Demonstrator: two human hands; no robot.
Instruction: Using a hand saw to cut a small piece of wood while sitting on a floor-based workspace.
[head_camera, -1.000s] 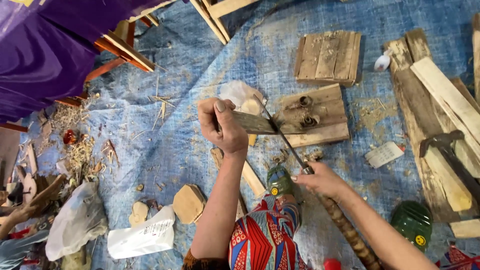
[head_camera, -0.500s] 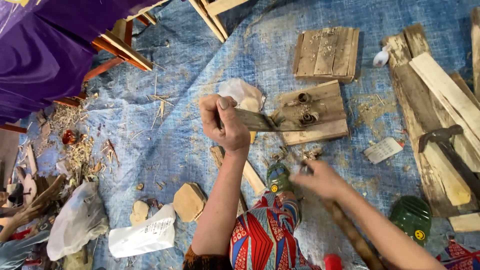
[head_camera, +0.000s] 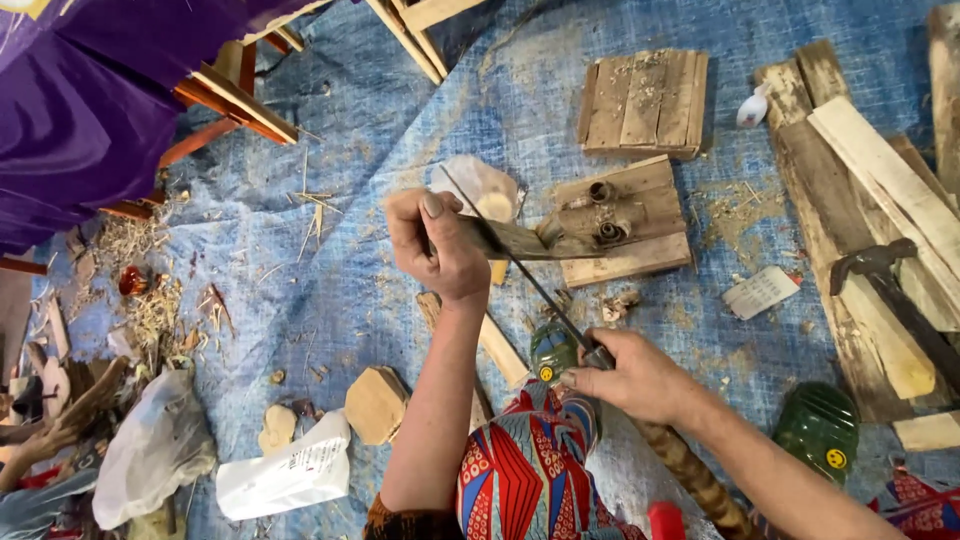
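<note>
Two hands work over a blue tarp (head_camera: 330, 300) littered with shavings. Left hand (head_camera: 435, 245), fingers curled tight, grips a flat wood piece (head_camera: 520, 240) above the tarp; right hand (head_camera: 640, 375), fingers wrapped shut, holds a thin file (head_camera: 530, 280) laid across it. Slatted boards (head_camera: 640, 100), planks (head_camera: 880, 190), a hammer (head_camera: 890, 275) lie around.

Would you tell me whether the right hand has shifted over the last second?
Yes. The right hand has drawn back slightly toward the body, away from the wooden block on the tarp.
</note>
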